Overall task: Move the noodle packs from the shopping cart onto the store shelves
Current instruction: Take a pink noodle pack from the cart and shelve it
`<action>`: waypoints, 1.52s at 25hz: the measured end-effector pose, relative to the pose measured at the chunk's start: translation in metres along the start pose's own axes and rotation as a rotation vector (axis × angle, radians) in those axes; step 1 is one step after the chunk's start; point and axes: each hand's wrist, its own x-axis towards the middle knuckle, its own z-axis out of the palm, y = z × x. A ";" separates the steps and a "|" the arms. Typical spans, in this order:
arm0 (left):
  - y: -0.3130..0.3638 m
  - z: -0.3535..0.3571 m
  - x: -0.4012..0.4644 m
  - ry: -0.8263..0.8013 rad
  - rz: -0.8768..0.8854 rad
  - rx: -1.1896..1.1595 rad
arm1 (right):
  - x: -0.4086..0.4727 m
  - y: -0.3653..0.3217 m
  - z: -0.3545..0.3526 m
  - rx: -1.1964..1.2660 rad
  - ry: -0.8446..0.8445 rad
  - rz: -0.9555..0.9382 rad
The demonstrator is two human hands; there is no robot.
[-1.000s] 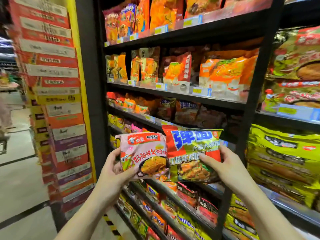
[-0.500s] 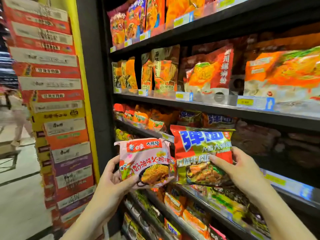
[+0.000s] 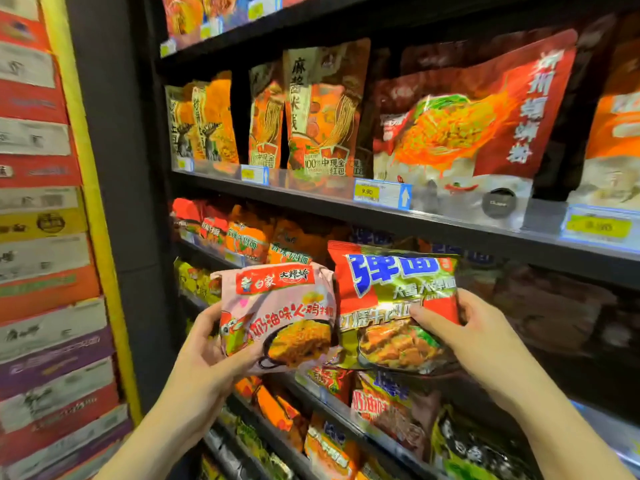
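Two hands are holding two noodle packs up in front of the store shelves [image 3: 433, 220], one pack in each hand.

The left hand [image 3: 204, 358] is gripping the pink pack [image 3: 277, 313]. Its thumb is pressing on the front of the pack near the bottom left corner, and the other fingers [image 3: 207, 320] are curling around the left edge to the back. The pack is sitting upright with its picture facing the camera.

The right hand [image 3: 485, 337] is gripping the red and green pack [image 3: 391, 306]. Its thumb is lying across the front, over the picture of the food, and the rest of the fingers are wrapping around the right edge behind it. This pack is standing a bit higher than the pink one, and its left edge is touching or just overlapping the pink pack.

Both packs are hanging in the air in front of the middle shelf, not resting on it.

Behind them four shelf levels are showing, all full of bags. The bags on the dark shelf at the right are too blurry to count. On the left a tall stack of boxes [image 3: 45, 271] is standing beside a yellow strip [image 3: 86, 202].
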 end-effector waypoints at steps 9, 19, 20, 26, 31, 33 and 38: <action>-0.012 -0.047 0.136 -0.229 -0.062 -0.051 | 0.058 -0.020 0.045 -0.097 0.285 0.189; -0.011 -0.092 0.239 -0.438 -0.183 -0.103 | 0.138 -0.019 0.119 -0.318 0.532 0.561; -0.012 -0.096 0.244 -0.459 -0.192 -0.095 | 0.143 -0.017 0.126 -0.399 0.467 0.593; -0.015 -0.091 0.257 -0.510 -0.184 -0.095 | 0.147 -0.017 0.141 -0.635 0.414 0.587; -0.035 -0.053 0.250 -0.612 -0.221 -0.138 | 0.105 -0.034 0.119 -0.628 0.504 0.491; -0.047 -0.029 0.240 -0.712 -0.227 -0.143 | 0.080 -0.037 0.099 -0.633 0.473 0.481; -0.068 0.043 0.191 -0.837 -0.256 -0.166 | 0.017 -0.031 0.039 -0.559 0.525 0.385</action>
